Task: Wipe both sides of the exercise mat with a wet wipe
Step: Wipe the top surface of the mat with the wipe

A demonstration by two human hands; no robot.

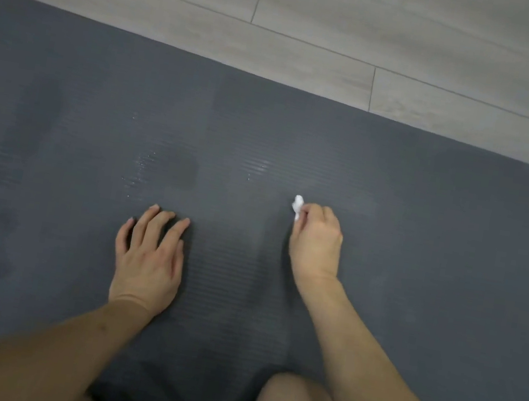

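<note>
The exercise mat [425, 226] looks like dark grey foam, matt and finely ribbed in close parallel ridges; thin wet streaks [144, 160] glint on it where the rest stays dull. The wet wipe [297, 205] is a white, soft, crumpled wad; the floor [321, 8] shows pale grey wood-grain planks with a smooth, low sheen.

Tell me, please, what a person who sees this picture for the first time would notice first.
The eye goes first to the small white wet wipe, bunched in the fingers of the right hand near the middle of the dark grey exercise mat. Next comes the left hand, which rests flat on the mat with its fingers spread. Shiny wet streaks lie on the mat beyond the left hand, and pale floor planks run along the mat's far edge.
</note>
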